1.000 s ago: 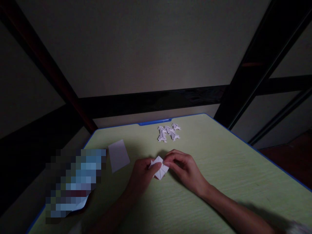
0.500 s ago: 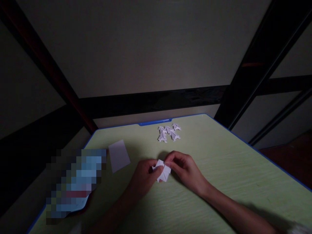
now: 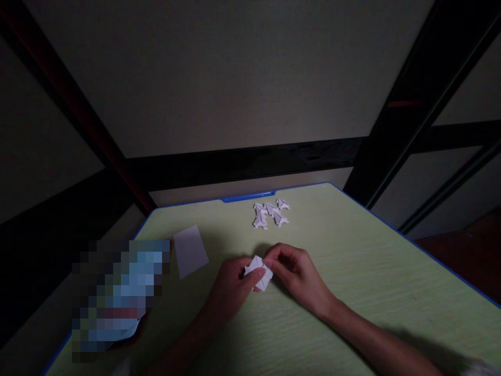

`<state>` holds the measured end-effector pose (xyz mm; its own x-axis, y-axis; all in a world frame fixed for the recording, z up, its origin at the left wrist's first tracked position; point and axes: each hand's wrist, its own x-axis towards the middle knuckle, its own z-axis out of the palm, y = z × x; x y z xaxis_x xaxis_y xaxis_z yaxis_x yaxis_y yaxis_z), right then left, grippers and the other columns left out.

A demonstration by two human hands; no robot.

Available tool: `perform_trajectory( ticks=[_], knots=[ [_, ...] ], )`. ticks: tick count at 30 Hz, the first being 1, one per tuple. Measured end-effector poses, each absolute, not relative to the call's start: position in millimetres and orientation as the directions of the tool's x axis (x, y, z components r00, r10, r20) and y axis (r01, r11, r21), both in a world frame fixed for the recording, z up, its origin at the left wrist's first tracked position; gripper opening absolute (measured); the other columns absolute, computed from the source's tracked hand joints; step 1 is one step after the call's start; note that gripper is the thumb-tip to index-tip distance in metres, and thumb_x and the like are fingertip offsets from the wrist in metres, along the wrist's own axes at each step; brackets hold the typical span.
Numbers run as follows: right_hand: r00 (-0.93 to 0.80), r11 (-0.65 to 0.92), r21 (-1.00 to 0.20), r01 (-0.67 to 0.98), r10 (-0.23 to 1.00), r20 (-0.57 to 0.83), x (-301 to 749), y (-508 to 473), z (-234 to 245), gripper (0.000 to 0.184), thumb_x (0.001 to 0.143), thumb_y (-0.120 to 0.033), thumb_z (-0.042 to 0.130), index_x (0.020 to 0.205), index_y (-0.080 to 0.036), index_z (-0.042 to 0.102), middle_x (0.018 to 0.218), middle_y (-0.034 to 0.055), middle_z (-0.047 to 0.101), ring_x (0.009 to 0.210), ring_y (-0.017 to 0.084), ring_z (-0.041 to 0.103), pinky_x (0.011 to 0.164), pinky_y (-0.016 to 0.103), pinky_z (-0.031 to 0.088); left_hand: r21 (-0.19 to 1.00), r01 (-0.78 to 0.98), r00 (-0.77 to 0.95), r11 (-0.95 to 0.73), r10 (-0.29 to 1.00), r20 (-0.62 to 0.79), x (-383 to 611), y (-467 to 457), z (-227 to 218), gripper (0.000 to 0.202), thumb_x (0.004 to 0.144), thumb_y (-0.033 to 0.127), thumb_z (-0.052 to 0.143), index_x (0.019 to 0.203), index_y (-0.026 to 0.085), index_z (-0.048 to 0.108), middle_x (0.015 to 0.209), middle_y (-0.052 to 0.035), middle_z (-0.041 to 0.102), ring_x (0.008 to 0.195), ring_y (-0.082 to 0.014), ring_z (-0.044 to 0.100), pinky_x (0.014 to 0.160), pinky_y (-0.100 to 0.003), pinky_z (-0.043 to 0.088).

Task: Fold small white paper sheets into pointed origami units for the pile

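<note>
A small white piece of folded paper is held between my two hands above the table's near middle. My left hand grips it from the left, its thumb lying across the top face and a fingertip showing below. From the right, my right hand pinches the paper's upper right edge between thumb and forefinger. Crease lines cross the paper's face, and small points stick out at its sides. Several white folded paper figures, shaped like frogs, lie in a group beyond my hands.
A flat sheet of white paper lies left of my hands. Farther left is a bluish, pixelated object on the table's left side. The pale green table has a blue rim and a blue handle at its far edge, against a panelled wall.
The folded paper has shifted a little, and its lower right part looks narrower. Both hands keep their hold almost in place.
</note>
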<state>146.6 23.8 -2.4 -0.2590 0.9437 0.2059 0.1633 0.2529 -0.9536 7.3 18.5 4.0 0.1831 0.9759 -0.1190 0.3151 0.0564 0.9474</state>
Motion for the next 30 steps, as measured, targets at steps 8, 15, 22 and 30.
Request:
perform_trajectory(
  ticks=[8, 15, 22, 30],
  knots=[
    [-0.265, 0.180, -0.981, 0.067, 0.952, 0.157, 146.0, 26.1, -1.4, 0.012, 0.071, -0.023, 0.052, 0.063, -0.013, 0.051, 0.058, -0.0014, 0.049, 0.054, 0.008, 0.044, 0.051, 0.022, 0.035, 0.963, 0.267, 0.196, 0.022, 0.977, -0.077, 6.7, 17.9, 7.0, 0.022, 0.064, 0.029, 0.050, 0.049, 0.012, 0.053, 0.045, 0.0013, 0.050, 0.045, -0.0106, 0.046, 0.045, -0.020, 0.035],
    [-0.427, 0.149, -0.984, 0.093, 0.899, 0.096, 148.1, 28.4, -1.7, 0.022, 0.070, -0.031, 0.055, 0.061, -0.015, 0.043, 0.054, -0.0048, 0.036, 0.049, 0.007, 0.031, 0.044, 0.019, 0.024, 0.977, 0.209, 0.251, 0.050, 0.963, -0.103, 5.6, 16.0, 7.0, 0.025, 0.064, 0.034, 0.053, 0.056, 0.011, 0.056, 0.047, 0.0010, 0.050, 0.048, -0.0106, 0.045, 0.047, -0.020, 0.035],
    [-0.528, -0.042, -0.994, -0.097, 0.849, 0.016, 150.6, 27.9, -3.3, 0.033, 0.062, -0.042, 0.061, 0.052, -0.014, 0.044, 0.047, -0.0054, 0.039, 0.044, 0.005, 0.032, 0.043, 0.019, 0.023, 0.975, 0.220, 0.318, 0.030, 0.943, -0.101, 2.8, 13.2, 2.2, 0.025, 0.063, 0.035, 0.055, 0.054, 0.011, 0.054, 0.047, 0.0021, 0.048, 0.048, -0.0096, 0.043, 0.045, -0.020, 0.031],
    [-0.476, -0.142, -0.942, -0.303, 0.879, 0.021, 145.8, 29.8, -5.8, 0.030, 0.060, -0.035, 0.065, 0.052, -0.013, 0.047, 0.043, -0.0051, 0.046, 0.040, 0.004, 0.037, 0.042, 0.018, 0.024, 0.997, 0.064, 0.320, 0.041, 0.946, -0.059, 2.8, 15.6, 0.1, 0.022, 0.065, 0.033, 0.054, 0.062, 0.011, 0.054, 0.053, 0.0002, 0.054, 0.049, -0.0097, 0.047, 0.048, -0.020, 0.037]
  ],
)
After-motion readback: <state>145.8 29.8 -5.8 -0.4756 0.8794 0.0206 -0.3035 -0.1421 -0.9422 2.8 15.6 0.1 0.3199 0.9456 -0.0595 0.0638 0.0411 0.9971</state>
